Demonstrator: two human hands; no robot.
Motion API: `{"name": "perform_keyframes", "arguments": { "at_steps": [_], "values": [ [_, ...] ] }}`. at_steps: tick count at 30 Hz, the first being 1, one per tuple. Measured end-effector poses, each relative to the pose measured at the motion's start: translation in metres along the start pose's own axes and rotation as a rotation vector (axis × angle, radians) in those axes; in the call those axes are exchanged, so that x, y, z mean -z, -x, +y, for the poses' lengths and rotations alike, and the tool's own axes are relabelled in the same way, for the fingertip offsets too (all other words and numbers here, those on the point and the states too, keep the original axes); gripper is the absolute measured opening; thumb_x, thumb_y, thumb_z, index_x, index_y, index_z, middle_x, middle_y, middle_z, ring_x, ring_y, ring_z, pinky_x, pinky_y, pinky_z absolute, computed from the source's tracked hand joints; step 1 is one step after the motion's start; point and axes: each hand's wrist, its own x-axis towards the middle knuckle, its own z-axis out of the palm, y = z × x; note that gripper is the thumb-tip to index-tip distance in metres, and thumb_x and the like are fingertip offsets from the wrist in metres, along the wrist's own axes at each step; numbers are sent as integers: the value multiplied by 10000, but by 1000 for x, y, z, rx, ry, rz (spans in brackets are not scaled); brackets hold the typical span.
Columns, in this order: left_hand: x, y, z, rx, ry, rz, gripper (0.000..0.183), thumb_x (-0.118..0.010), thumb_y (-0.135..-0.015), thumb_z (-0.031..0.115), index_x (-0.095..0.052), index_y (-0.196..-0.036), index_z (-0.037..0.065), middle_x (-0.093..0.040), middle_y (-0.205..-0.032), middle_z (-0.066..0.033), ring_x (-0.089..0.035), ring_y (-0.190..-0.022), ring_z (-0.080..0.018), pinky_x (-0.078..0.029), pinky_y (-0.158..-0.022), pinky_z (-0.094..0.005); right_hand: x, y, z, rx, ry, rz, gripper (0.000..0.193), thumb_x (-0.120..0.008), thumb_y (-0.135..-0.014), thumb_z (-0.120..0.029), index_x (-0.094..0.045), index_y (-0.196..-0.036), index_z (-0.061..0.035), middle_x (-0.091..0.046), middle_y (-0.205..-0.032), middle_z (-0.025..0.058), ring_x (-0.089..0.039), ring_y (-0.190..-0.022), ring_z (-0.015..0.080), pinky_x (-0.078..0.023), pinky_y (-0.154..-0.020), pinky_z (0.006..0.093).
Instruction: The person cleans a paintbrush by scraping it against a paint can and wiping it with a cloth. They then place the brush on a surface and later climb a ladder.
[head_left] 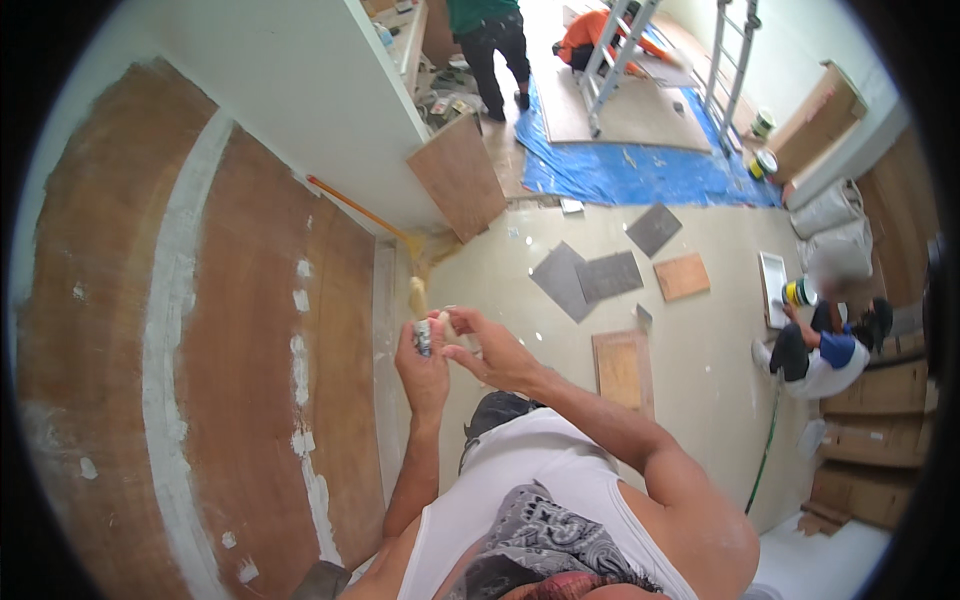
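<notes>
In front of my chest, my left hand (pixel 424 362) is closed around a small cream-coloured, stick-like thing (pixel 418 296) with a printed white and dark wrapper (pixel 423 338). Its pale end sticks up past my fingers; its exact kind is too small to make out. Close beside it, my right hand (pixel 485 345) has bent fingers, with the fingertips at a small pale piece (pixel 443 319) by the left hand. Whether that piece belongs to the same thing is unclear. The right thumb stands a little apart from the fingers.
To my left runs a brown plywood wall (pixel 255 330) with white filler strips. A long-handled broom (pixel 365 213) leans at its corner. Grey tiles (pixel 610 275) and wooden boards (pixel 620 370) lie ahead. A person (pixel 825 350) squats right beside a paint can (pixel 798 292); ladders (pixel 615 70) stand beyond.
</notes>
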Motion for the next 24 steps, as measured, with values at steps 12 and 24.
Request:
{"name": "perform_keyframes", "arguments": {
  "at_steps": [12,24],
  "values": [
    [-132,-194,-23,-198,-60,-186,226,-693,-934,201,-596,-938,-3,-571,-898,-102,-548,-796,-207,-452,-716,-324,129,-169,93,-463,-62,-61,290,-606,-976,-207,-580,-1233,-73,-720,-779,63,-614,-573,113,-486,-523,266],
    [-274,-436,-33,150,313,-581,239,-736,-897,227,-647,-996,28,-635,-763,-16,-550,-674,-61,-464,-612,-244,249,-360,166,-564,-26,168,225,-606,-995,-236,-627,-937,-20,-693,-748,54,-586,-586,67,-469,-498,223]
  ]
}}
